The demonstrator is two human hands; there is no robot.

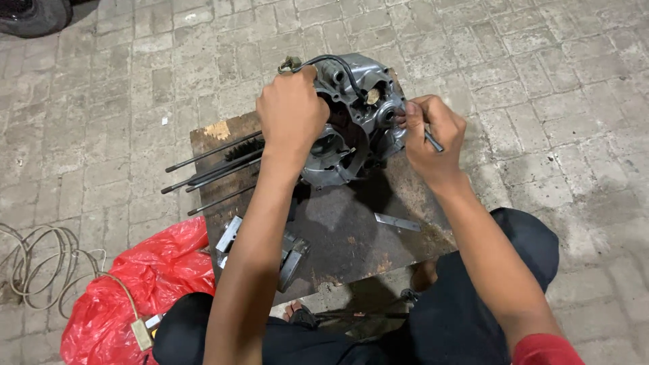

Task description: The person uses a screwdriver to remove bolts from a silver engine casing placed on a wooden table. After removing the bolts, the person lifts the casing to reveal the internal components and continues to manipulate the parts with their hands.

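A grey metal engine casing (359, 101) lies on a dark, rusty wooden board (351, 230). Several long studs (209, 172) stick out of it to the left. A black cable with a connector (292, 63) curls over its top. My left hand (292, 115) rests on the casing's upper left part and grips it. My right hand (433, 138) is at the casing's right side and holds a thin metal tool (433, 141), its working end hidden by my fingers against the casing.
Loose metal parts (292, 257) and a flat metal strip (397, 222) lie on the board. A red plastic bag (142, 290) and a coiled pale cable (40, 267) lie on the paving at left. A tyre (34, 15) shows top left. My knees frame the board.
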